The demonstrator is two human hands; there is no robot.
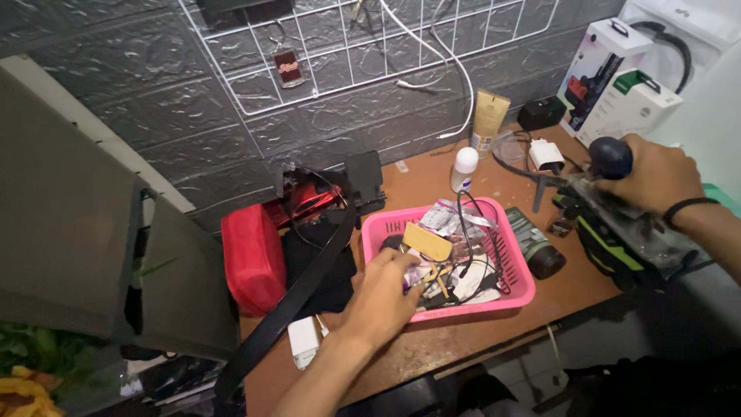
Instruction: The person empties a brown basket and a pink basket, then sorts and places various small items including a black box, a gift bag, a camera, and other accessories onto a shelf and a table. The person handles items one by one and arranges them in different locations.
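A brown wooden table (432,351) is standing against a dark grey stone-patterned wall (116,69), where a white wire grid (347,46) is hanging with cables draped over it. A pink plastic basket (519,293) is sitting in the middle of the table, crowded with cables, packets and small bits. The left hand (382,293) is reaching into the basket, its fingers curling closed around small items there. The right hand (656,177) is gripping a dark round knob (610,157) at the table's right end, above a green and black device (617,247). A red pouch (253,259) and a black strap (285,309) are lying left of the basket.
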